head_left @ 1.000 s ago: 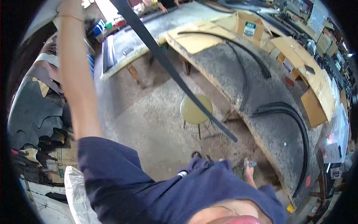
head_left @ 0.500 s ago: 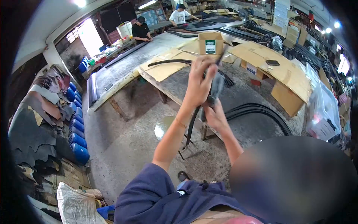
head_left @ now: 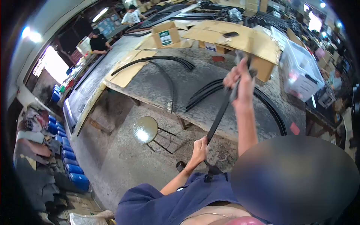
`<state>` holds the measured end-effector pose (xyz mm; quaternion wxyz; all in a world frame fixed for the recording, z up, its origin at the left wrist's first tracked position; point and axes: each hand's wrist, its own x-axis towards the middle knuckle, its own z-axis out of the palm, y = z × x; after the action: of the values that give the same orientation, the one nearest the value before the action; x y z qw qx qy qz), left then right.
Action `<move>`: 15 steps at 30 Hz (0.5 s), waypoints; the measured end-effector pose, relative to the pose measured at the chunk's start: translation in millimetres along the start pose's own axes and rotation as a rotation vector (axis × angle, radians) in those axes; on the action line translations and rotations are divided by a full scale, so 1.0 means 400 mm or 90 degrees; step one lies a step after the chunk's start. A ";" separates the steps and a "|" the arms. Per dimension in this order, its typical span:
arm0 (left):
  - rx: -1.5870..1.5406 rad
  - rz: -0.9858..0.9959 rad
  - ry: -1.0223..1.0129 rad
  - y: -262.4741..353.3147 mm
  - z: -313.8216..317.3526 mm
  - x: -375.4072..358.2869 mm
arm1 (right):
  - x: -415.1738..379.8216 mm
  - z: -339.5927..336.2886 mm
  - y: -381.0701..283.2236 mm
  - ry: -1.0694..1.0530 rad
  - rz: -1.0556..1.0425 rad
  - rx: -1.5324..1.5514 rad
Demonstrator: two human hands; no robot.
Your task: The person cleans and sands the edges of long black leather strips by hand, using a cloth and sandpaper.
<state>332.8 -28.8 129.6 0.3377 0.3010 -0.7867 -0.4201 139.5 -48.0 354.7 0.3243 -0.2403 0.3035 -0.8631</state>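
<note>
A long black flexible strip (head_left: 219,117) runs slantwise between my two hands in front of the table. Low on it, near my waist, my left hand (head_left: 200,149) is closed around the strip. Farther up and to the right, my right hand (head_left: 242,84) is closed at the strip's upper part, with a blurred grey cloth-like piece in its grip. A bundle of curved black strips (head_left: 275,112) lies on the table beyond my right forearm. More curved strips (head_left: 161,58) rest at the far left of the table.
A cardboard box (head_left: 165,35) with a green label stands at the back. A phone (head_left: 230,34) lies on flattened cardboard (head_left: 210,30). To the right is a clear plastic bin (head_left: 300,71). A round stool (head_left: 145,130) stands below the table edge. Two people work farther back.
My left hand has gone down toward my waist along the strip. My right hand has risen, with the grey piece now in it. The view has turned right.
</note>
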 end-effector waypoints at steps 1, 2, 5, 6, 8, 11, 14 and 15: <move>-0.074 -0.074 -0.040 -0.003 0.010 -0.014 | 0.024 -0.011 -0.041 0.022 -0.034 0.006; -0.146 -0.149 -0.080 0.003 0.017 -0.019 | 0.045 -0.031 -0.059 0.026 -0.034 0.029; -0.226 -0.147 -0.228 0.080 0.037 0.043 | 0.034 -0.091 -0.081 0.044 -0.046 0.043; -0.291 -0.045 -0.178 0.134 0.054 0.083 | 0.032 -0.097 -0.084 0.040 -0.051 0.047; -0.353 0.019 -0.123 0.271 0.060 0.170 | 0.011 -0.090 -0.073 0.005 -0.005 0.042; -0.245 0.010 -0.119 0.346 0.047 0.220 | 0.020 -0.127 -0.130 -0.050 0.023 0.023; -0.124 0.057 -0.132 0.358 0.073 0.195 | 0.064 -0.176 -0.257 -0.023 -0.113 0.004; -0.106 0.063 -0.151 0.355 0.080 0.180 | 0.069 -0.197 -0.276 -0.028 -0.131 0.014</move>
<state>238.2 -2.4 259.0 0.2864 0.1810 -0.7973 -0.4996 27.0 28.5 380.4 0.2428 -0.2859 0.2608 -0.8896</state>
